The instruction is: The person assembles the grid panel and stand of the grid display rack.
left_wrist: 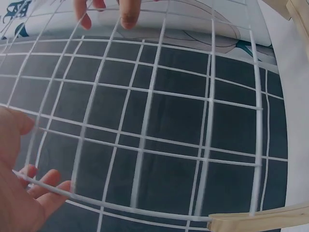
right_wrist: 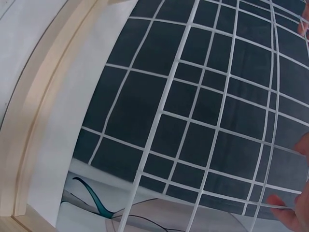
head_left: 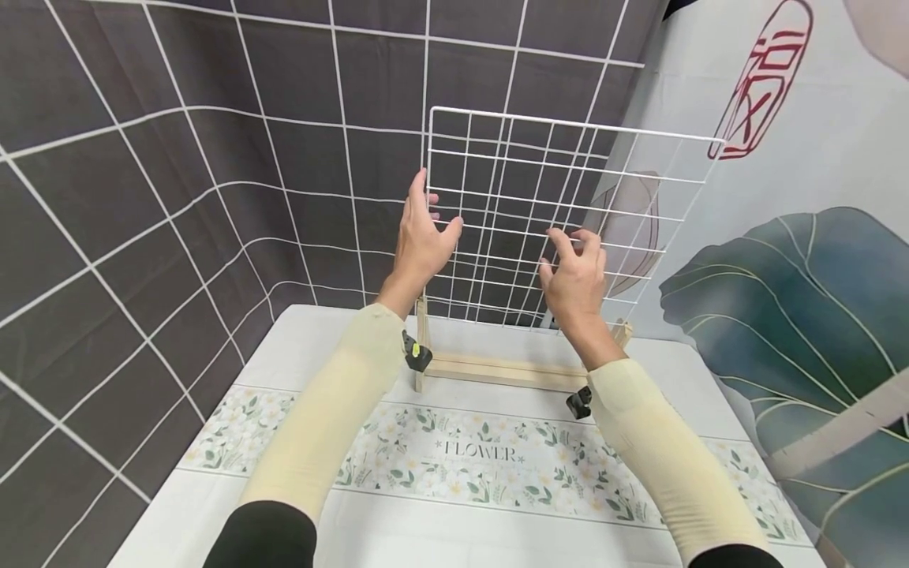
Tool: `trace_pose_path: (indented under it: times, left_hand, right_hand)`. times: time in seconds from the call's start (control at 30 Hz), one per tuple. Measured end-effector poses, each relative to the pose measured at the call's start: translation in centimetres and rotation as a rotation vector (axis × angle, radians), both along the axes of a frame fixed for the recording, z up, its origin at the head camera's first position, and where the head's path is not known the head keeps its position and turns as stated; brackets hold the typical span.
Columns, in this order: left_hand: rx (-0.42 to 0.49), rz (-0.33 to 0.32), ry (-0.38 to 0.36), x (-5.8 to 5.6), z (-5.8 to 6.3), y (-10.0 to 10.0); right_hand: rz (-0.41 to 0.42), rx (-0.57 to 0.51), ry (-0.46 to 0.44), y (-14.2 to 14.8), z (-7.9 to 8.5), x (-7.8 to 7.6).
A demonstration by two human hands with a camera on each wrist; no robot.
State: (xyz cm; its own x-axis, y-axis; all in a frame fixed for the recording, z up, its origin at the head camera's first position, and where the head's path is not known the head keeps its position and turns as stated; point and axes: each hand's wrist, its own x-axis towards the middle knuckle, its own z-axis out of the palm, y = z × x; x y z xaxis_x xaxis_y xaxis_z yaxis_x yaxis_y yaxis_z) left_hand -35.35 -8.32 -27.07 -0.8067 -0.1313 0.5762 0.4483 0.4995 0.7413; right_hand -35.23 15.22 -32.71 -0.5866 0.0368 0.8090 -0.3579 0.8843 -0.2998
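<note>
A white wire grid panel (head_left: 554, 189) stands upright, leaning back, above a pale wooden stand (head_left: 504, 372). My left hand (head_left: 422, 241) holds the panel's left edge; its fingers pass behind the edge wire while the thumb stays on the near side. In the left wrist view, that edge wire crosses over the fingers of the left hand (left_wrist: 34, 193). My right hand (head_left: 578, 280) is in front of the panel's lower right half, fingers loosely bent and spread, fingertips right at the wires. The panel's lower left corner meets a wooden post (left_wrist: 260, 220) in the left wrist view.
A white table (head_left: 298, 339) with a floral band (head_left: 490, 465) lies under the stand. Behind hangs a dark cloth (head_left: 305, 158) with white grid lines, easily confused with the panel. On the right is a light curtain (head_left: 710, 237) with large leaf patterns.
</note>
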Motion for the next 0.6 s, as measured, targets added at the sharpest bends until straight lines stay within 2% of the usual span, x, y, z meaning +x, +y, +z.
trace_pose_path:
  times: [0.17,0.4,0.6]
  left_hand:
    - [0.027,0.036,-0.003,-0.1,0.7,0.2]
    - [-0.045,0.145,-0.049,0.1,1.8,0.9]
    - [-0.054,0.164,-0.047,-0.1,2.2,1.0]
  right_hand:
    - [-0.002,0.027,-0.016,-0.3,-0.4,0.1]
    - [0.011,0.014,0.004,-0.4,-0.7,0.0]
    - [-0.005,0.013,0.005,-0.5,-0.2,0.0]
